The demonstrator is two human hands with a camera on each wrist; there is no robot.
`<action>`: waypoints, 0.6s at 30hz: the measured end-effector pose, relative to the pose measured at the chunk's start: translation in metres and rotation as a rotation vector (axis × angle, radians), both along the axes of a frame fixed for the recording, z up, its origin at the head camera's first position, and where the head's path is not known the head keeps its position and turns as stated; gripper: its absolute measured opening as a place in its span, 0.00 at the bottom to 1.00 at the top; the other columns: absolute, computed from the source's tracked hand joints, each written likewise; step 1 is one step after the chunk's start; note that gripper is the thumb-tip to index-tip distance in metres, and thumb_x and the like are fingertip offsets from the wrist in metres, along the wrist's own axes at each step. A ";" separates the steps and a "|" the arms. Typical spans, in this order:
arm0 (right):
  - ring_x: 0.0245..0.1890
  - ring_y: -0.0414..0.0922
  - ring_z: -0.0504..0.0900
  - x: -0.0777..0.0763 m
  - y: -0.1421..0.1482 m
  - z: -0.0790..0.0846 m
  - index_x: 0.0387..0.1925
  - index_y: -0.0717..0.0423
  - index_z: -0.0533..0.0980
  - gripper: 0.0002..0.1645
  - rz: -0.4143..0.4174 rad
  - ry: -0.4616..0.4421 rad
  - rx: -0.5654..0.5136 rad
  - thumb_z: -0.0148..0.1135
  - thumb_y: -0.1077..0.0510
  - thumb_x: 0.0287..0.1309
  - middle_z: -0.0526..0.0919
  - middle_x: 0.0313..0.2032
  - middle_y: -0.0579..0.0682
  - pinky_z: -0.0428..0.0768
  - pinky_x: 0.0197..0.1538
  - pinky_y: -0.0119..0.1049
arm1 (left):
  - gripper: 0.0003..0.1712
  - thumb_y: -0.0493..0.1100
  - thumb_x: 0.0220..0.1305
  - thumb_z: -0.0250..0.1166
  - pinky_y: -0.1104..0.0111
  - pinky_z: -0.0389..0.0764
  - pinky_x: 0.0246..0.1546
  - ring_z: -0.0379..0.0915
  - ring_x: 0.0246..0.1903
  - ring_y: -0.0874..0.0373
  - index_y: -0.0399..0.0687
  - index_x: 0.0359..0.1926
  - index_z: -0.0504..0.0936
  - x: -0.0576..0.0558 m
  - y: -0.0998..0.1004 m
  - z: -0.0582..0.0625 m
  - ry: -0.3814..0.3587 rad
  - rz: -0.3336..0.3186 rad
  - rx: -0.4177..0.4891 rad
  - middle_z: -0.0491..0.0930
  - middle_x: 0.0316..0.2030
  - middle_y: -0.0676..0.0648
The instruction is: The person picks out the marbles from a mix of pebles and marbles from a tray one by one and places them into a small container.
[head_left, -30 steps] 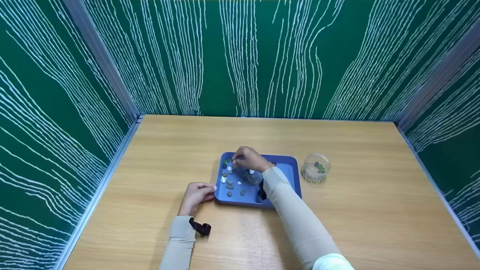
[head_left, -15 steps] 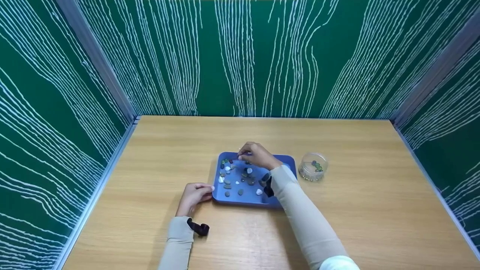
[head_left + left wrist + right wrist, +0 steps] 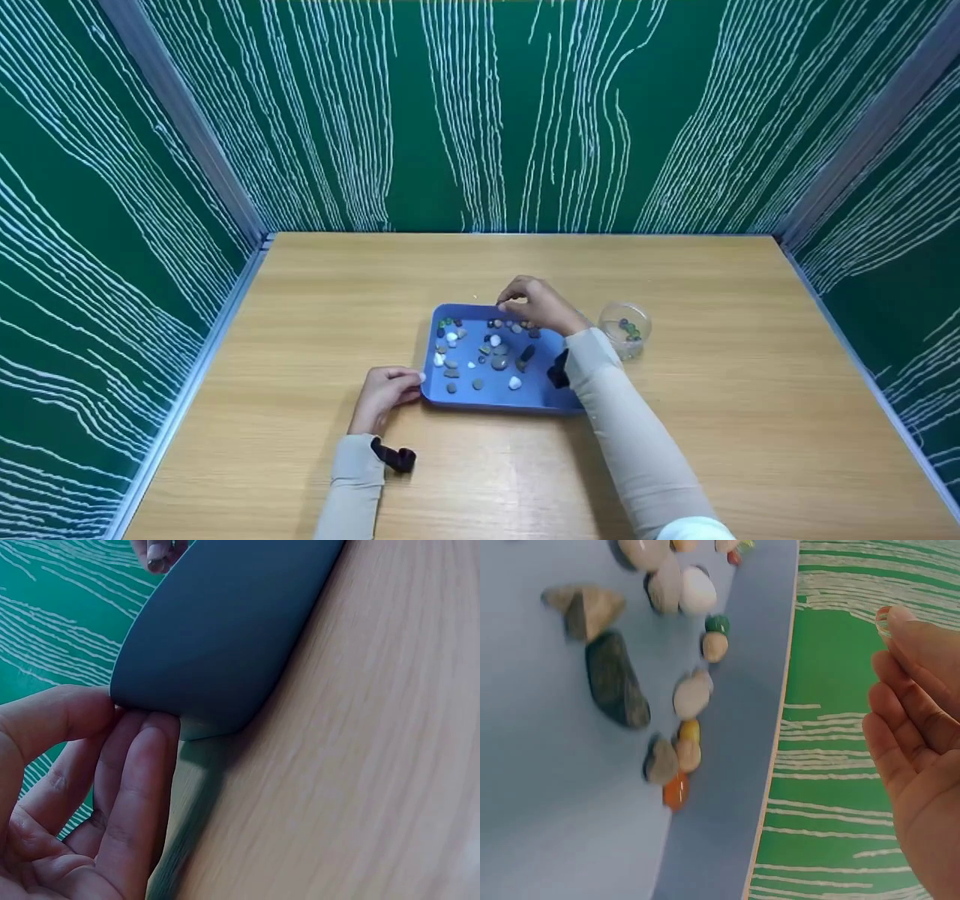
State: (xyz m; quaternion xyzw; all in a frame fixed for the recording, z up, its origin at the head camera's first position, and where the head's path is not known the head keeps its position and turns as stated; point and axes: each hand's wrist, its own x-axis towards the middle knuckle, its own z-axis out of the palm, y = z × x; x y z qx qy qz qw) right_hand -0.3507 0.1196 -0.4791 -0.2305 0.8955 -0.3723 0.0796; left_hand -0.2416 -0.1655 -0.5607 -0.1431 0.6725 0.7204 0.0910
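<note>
My left hand point(image 3: 388, 395) holds the near-left corner of a blue tray point(image 3: 480, 406); in the left wrist view its thumb and fingers pinch the tray's edge. Over the far rim, my right hand point(image 3: 544, 305) pinches a small clear glass marble with an orange streak point(image 3: 883, 621) between thumb and fingertips. Pebbles and glass marbles lie scattered in the tray, among them a long dark stone point(image 3: 615, 681), a white pebble point(image 3: 697, 591) and an orange marble point(image 3: 676, 790) by the far wall. The right forearm covers the tray's right part in the head view.
A clear round container point(image 3: 626, 330) with several green and dark marbles stands to the right of the tray, beside the right forearm. The wooden table point(image 3: 337, 300) meets green walls with white wavy lines point(image 3: 555, 112) at the back and sides.
My right hand has moved rightward from above the tray's far-left pebbles to its far rim, uncovering stones in the middle. The left hand stays at the tray corner.
</note>
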 end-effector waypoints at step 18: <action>0.48 0.51 0.80 0.011 0.067 0.005 0.42 0.57 0.82 0.09 -0.118 0.014 -0.008 0.61 0.58 0.63 0.81 0.44 0.54 0.79 0.56 0.49 | 0.10 0.30 0.52 0.67 0.66 0.87 0.35 0.82 0.29 0.57 0.27 0.37 0.84 0.000 0.000 -0.002 -0.023 0.008 -0.017 0.85 0.32 0.43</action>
